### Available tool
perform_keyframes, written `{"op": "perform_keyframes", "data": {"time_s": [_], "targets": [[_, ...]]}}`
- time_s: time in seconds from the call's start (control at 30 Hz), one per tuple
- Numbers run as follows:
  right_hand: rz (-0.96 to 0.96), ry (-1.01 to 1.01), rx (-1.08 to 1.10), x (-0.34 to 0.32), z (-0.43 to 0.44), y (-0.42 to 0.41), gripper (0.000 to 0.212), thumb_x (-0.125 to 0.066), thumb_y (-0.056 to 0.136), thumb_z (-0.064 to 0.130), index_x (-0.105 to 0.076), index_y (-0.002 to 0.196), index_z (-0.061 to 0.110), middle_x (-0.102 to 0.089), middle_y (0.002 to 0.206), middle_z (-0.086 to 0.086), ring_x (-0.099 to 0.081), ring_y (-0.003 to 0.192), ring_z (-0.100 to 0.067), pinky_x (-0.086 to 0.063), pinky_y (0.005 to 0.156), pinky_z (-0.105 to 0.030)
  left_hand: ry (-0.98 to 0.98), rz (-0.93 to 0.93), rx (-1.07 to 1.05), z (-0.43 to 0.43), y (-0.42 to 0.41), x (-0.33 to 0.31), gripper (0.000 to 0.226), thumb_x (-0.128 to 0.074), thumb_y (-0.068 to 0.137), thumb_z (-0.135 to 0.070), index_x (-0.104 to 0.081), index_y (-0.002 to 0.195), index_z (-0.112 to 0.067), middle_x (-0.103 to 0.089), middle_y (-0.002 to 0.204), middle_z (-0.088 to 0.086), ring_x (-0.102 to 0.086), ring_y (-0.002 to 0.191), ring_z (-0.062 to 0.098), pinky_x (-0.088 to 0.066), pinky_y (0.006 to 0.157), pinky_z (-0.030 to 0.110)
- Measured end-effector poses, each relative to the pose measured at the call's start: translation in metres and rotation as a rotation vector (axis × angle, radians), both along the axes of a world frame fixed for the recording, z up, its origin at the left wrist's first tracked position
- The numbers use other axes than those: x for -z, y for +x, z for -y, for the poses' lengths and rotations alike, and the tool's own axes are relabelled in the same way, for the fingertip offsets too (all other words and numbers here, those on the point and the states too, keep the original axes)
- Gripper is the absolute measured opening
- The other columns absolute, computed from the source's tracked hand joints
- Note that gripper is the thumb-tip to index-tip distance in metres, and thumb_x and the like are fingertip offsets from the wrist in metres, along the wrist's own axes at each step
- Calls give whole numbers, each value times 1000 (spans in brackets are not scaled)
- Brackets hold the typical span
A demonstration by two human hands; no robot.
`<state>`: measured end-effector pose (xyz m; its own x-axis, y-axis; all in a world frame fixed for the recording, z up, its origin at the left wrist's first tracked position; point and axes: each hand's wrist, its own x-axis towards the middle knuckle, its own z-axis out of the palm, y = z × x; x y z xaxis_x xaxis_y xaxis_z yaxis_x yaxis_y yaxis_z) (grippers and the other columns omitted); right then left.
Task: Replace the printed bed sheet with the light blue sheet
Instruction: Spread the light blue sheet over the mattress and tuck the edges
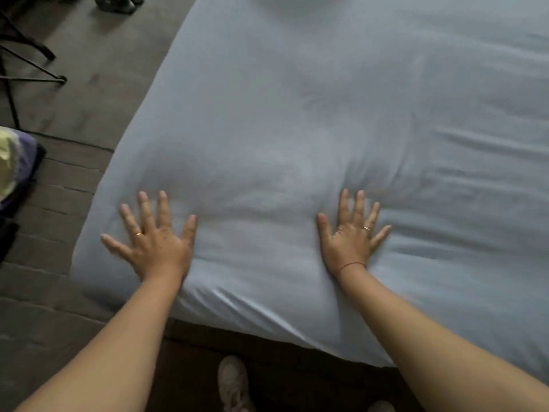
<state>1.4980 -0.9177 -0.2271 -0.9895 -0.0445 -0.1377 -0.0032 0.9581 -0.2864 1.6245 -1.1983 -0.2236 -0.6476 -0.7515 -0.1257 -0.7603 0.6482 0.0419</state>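
Light blue sheet [297, 114]: spread over the bed, covering the mattress top and drawn down over its near edge and near-left corner. Soft creases run along the right side and between the hands.
Left hand [154, 242]: palm down on the sheet close to the near-left corner. The grip is wide, fingers straight and fanned, holding nothing.
Right hand [353, 236]: palm down on the sheet further right, also near the near edge. The grip is wide, fingers splayed, holding nothing, and folds bunch just beyond its fingertips.
Sheet relative to grip: it lies flat beneath both palms, pressed rather than gathered, with no cloth pinched between any fingers.
Worn items: a gold ring [138, 233] on the left hand and a red thread [352, 265] round the right wrist.
Floor [89, 84]: dark, with a pale shoe [233, 382] just below the bed's near edge, between the forearms.
Left margin: a yellow and purple cloth bundle [15, 165] on the floor, apart from the bed, and black stand legs [29, 69] beyond it.
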Motion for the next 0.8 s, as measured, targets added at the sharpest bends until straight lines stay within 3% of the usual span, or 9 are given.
{"op": "perform_keyframes", "data": {"time_s": [0.17,0.27,0.4,0.5,0.6,0.67,0.73,0.8], "targets": [[-74,19,-401,6,140,104,72,-33,86,67,-25,150,35,-19,160,-1,-8,147,-38,-4,109,-70,202,-206,-334,43,38,9,88,-18,81,-79,-18,154,-30,-15,162,10,-13,146,41,-15,108,69],[-30,86,-549,9,185,151,70,-39,86,63,-31,148,34,-26,158,-4,-16,145,-39,-11,106,-71,292,-265,-369,66,60,16,87,-28,84,-77,-26,153,-23,-25,157,17,-24,141,44,-26,108,61],[67,153,-691,6,196,190,72,-40,85,64,-31,149,31,-24,159,-5,-17,146,-35,-12,109,-63,478,-367,-471,88,83,20,80,-49,92,-56,-20,154,-14,-26,153,25,-30,137,45,-27,111,51],[159,120,-718,-2,185,218,71,-36,89,63,-31,150,28,-23,159,-5,-16,146,-30,-15,110,-54,663,-380,-545,97,94,16,78,-45,95,-53,-13,156,-15,-24,155,23,-30,139,41,-27,113,48],[315,-1,-770,-21,159,242,70,-22,94,66,-29,151,27,-18,160,4,-14,147,-19,-9,115,-43,845,-381,-773,96,110,12,74,-34,99,-55,-16,155,-10,-28,156,21,-31,141,38,-25,114,47],[486,-219,-597,-33,131,252,90,-8,81,82,-19,153,28,-7,159,14,-9,148,-9,2,119,-26,911,-367,-943,83,124,6,76,-30,99,-58,-22,152,-5,-31,154,20,-32,140,37,-27,112,48],[643,-413,-193,-38,99,260,115,-11,63,95,-25,151,23,-23,155,10,-23,144,-9,-9,116,-18,878,-405,-1059,61,135,-3,79,-32,97,-61,-26,150,-3,-33,153,21,-36,137,37,-30,111,49],[625,-480,192,-42,70,259,133,-25,49,103,-36,146,13,-40,146,-3,-38,136,-16,-25,112,-22,861,-478,-1068,33,137,-15,83,-37,95,-62,-22,151,-3,-31,155,18,-34,139,35,-29,113,47]]}}
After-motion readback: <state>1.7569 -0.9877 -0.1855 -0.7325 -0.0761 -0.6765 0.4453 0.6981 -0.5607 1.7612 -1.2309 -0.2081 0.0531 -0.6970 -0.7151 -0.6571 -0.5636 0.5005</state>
